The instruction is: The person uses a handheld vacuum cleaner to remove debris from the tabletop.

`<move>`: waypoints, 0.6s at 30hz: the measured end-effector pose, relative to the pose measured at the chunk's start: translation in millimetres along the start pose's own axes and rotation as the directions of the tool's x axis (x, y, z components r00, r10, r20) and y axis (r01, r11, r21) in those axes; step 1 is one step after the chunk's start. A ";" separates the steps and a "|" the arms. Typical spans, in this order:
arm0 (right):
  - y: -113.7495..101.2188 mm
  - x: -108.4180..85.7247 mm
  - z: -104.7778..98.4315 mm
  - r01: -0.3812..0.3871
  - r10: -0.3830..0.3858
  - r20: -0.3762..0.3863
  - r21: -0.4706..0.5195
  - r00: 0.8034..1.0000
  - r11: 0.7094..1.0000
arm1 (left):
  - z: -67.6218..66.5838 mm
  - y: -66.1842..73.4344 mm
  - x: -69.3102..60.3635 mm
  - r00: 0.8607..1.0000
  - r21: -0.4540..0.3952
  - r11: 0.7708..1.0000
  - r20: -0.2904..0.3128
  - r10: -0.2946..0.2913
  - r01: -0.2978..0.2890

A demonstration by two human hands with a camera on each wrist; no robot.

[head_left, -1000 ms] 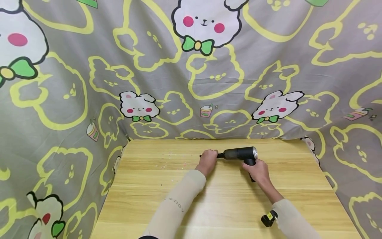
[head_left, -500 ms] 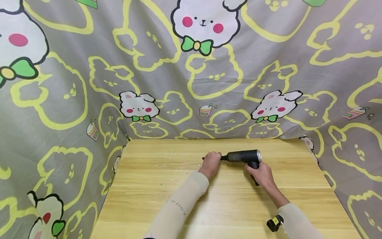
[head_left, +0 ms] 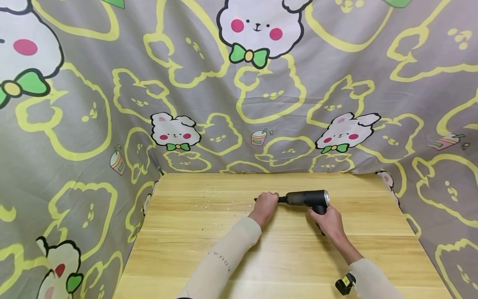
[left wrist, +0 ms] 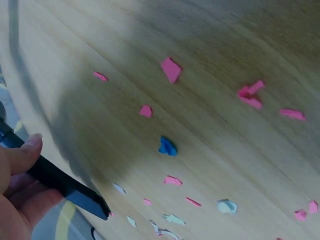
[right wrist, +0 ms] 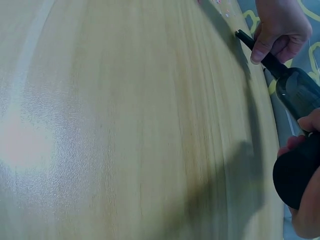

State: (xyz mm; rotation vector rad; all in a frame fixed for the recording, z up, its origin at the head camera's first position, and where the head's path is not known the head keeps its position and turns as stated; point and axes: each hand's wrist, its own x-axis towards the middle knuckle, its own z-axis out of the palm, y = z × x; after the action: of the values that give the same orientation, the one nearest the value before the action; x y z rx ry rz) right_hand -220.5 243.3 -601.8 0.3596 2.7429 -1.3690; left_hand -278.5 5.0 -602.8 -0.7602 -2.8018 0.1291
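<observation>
A black handheld vacuum (head_left: 306,198) with a silver end cap is held above the far part of the wooden table. My right hand (head_left: 330,222) grips its handle, thumb toward the body. Further forward, my left hand (head_left: 266,207) pinches the narrow black nozzle (left wrist: 70,187) between thumb and fingers. The nozzle's slanted tip points left, close to small paper scraps. Pink scraps (left wrist: 171,70), pale ones such as a whitish piece (left wrist: 227,206), and one blue scrap (left wrist: 168,146) lie scattered on the wood.
The wooden table (head_left: 291,265) spans the lower view. A patterned grey curtain (head_left: 209,95) rises along its back and both sides. A small black device with a yellow label (head_left: 345,283) is fixed at the right wrist.
Both hands and the vacuum have shifted slightly right and a little nearer. More scraps show left of the nozzle tip. Both grips are unchanged.
</observation>
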 end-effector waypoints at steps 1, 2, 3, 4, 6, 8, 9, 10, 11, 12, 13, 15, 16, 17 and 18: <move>-0.8 -0.5 0.7 0.002 -0.002 -0.005 0.001 1.000 1.000 | 0.8 -0.9 0.0 1.000 -0.007 1.000 -0.005 -0.001 0.001; -1.9 -0.6 1.5 0.005 -0.005 -0.011 0.002 1.000 1.000 | 1.8 -2.0 0.3 1.000 -0.013 1.000 -0.012 -0.006 0.006; -3.0 -0.6 2.2 0.010 -0.010 -0.014 0.005 1.000 1.000 | 2.7 -3.3 0.5 1.000 -0.018 1.000 -0.017 -0.011 0.011; -4.5 -0.5 3.0 0.015 -0.015 -0.018 0.007 1.000 1.000 | 3.5 -4.7 0.6 1.000 -0.027 0.999 -0.020 -0.019 0.019; -7.4 0.2 4.6 0.026 -0.025 -0.021 0.009 0.999 1.000 | 4.6 -7.4 0.6 0.999 -0.046 0.998 -0.023 -0.034 0.032; -9.7 1.0 6.0 0.031 -0.030 -0.018 0.015 0.999 0.999 | 4.7 -9.6 0.3 0.999 -0.059 0.997 -0.023 -0.043 0.042; -10.6 1.4 6.6 0.031 -0.030 -0.015 0.015 0.999 0.999 | 4.5 -10.4 -0.2 0.999 -0.062 0.997 -0.020 -0.044 0.043; -11.4 1.6 7.1 0.029 -0.029 -0.013 0.013 1.000 1.000 | 4.1 -11.0 -0.8 0.999 -0.064 0.997 -0.017 -0.043 0.042; -11.9 1.8 7.4 0.028 -0.028 -0.009 0.010 1.000 1.000 | 3.6 -11.4 -1.6 0.999 -0.063 0.997 -0.013 -0.040 0.039; -11.7 2.0 7.6 0.028 -0.028 -0.004 0.006 1.000 1.000 | 2.8 -11.7 -2.5 0.999 -0.059 0.998 -0.012 -0.036 0.035; -11.6 2.0 8.3 0.028 -0.028 0.001 0.005 1.000 1.000 | 2.4 -12.2 -3.9 0.999 -0.059 0.998 -0.011 -0.035 0.034; -11.5 1.8 9.3 0.032 -0.032 0.010 -0.002 0.999 0.999 | 1.2 -12.9 -6.9 0.999 -0.065 0.997 -0.006 -0.033 0.033; -11.2 1.9 9.7 0.035 -0.035 0.014 -0.005 0.999 0.999 | 0.9 -13.3 -8.3 0.999 -0.068 0.997 -0.001 -0.034 0.034; -10.9 1.9 10.0 0.039 -0.039 0.019 -0.008 0.999 0.999 | 0.7 -13.5 -9.6 0.999 -0.074 0.996 0.003 -0.039 0.039; -10.7 2.0 10.4 0.046 -0.046 0.026 -0.010 0.999 0.999 | 0.6 -13.8 -10.8 0.999 -0.076 0.996 0.003 -0.043 0.043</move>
State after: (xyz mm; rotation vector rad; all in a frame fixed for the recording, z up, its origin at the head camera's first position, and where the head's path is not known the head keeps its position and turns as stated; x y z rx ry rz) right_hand -225.4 229.2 -600.1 0.2774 2.7528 -1.3591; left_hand -276.4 -12.4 -603.6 -0.7157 -2.8362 0.0147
